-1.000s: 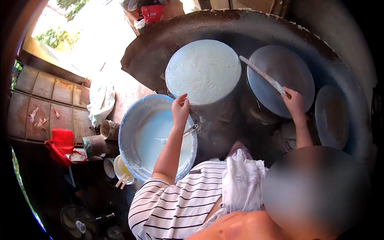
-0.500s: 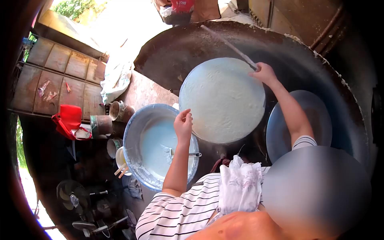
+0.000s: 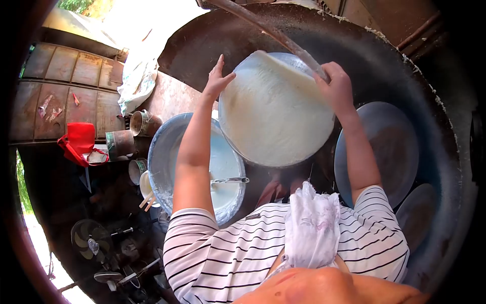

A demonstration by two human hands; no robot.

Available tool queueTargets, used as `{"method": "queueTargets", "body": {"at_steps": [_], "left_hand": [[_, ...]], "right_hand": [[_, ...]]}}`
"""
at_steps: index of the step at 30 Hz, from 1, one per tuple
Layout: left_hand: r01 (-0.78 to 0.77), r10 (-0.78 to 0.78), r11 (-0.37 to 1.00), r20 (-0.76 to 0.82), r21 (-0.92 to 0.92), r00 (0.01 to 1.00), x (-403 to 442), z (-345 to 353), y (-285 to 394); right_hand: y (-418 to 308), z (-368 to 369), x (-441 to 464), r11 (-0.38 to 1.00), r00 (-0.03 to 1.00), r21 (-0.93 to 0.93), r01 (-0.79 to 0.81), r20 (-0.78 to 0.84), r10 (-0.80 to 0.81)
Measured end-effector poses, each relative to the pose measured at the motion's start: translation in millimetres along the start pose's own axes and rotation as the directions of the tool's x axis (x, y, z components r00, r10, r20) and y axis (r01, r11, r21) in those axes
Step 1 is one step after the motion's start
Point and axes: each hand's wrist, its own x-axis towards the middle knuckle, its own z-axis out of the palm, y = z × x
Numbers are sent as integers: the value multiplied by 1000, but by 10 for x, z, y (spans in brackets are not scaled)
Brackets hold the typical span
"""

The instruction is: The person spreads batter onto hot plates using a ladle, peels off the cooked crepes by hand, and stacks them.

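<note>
A round white sheet [image 3: 276, 111], like thin cooked batter, covers most of a round steaming surface. Its far edge is lifted and folded over, baring a pale bluish strip [image 3: 292, 61] beneath. My right hand [image 3: 338, 87] grips a long stick [image 3: 276, 34] at its near end, by the sheet's far right edge. The stick slants away to the upper left over the sheet's far side. My left hand [image 3: 218, 81] is open at the sheet's left edge, thumb and fingers apart. Whether its thumb touches the sheet, I cannot tell.
A blue basin [image 3: 158, 175] of white liquid stands at the left, a ladle handle [image 3: 230, 180] across its rim. A round lid-like disc [image 3: 377, 152] lies at the right. Small buckets [image 3: 120, 143], a red bag [image 3: 81, 142] and a fan [image 3: 91, 240] are farther left.
My left hand has moved up and away from over the basin to the sheet's far left edge. The stick has come nearer, and the sheet's far edge is now lifted.
</note>
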Motion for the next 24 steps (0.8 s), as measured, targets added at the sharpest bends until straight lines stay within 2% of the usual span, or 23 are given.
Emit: {"method": "queueTargets", "body": {"at_steps": [1,2,4,5,6,7,8,9,10,11,12,14,15,16,18,20,22,24], "left_hand": [[76,-67,991,86,-108,994,11,24,-40],[137,-117,981,142,-140,983,-2,50,-33],[260,-209,947,253,-188,945,10,108,52],[110,-105,994,150,-25,983,54,192,-81],[105,-109,993,75,57,991,128,273,-158],[68,-68,990,-5,125,998,158,341,-165],[42,-25,980,-92,192,995,143,374,-127],[73,-46,962,-107,265,993,141,373,-42],[111,-71,935,-131,336,989,138,373,36],[193,-170,931,-102,310,980,121,336,164],[45,0,965,-169,260,986,146,258,199],[-220,263,960,-283,175,923,-111,234,205],[-261,282,959,-346,106,895,-334,184,510],[-274,280,959,-402,73,872,-453,125,574],[-166,175,985,-388,57,905,-669,0,769],[-237,323,936,-362,260,875,-521,-1,443],[-32,202,852,-271,523,941,-327,60,-21],[126,-89,952,-145,279,986,-155,151,-309]], "right_hand": [[133,3,70,999,999,-54,4,-33,-6],[301,16,139,995,997,-99,15,-71,-22],[734,148,195,977,993,-182,-114,-39,109],[829,184,203,960,963,-161,-230,102,248],[922,212,224,929,902,-162,-334,232,365],[1016,292,194,919,888,-77,-388,236,395],[1136,402,180,938,907,-52,-343,241,345],[1123,441,208,940,897,-62,-336,284,339],[1173,521,251,926,875,25,-377,338,347],[1054,479,288,929,882,61,-366,342,325],[951,439,287,923,878,95,-374,358,319],[818,342,198,809,877,401,-430,399,268],[448,100,148,828,888,387,-405,382,256],[381,26,111,823,897,411,-392,369,243],[326,-71,-9,814,918,461,-354,339,207],[463,-11,30,908,960,342,-242,221,173],[644,106,104,963,988,222,-151,66,139],[939,202,134,960,960,86,-268,103,259]]}}
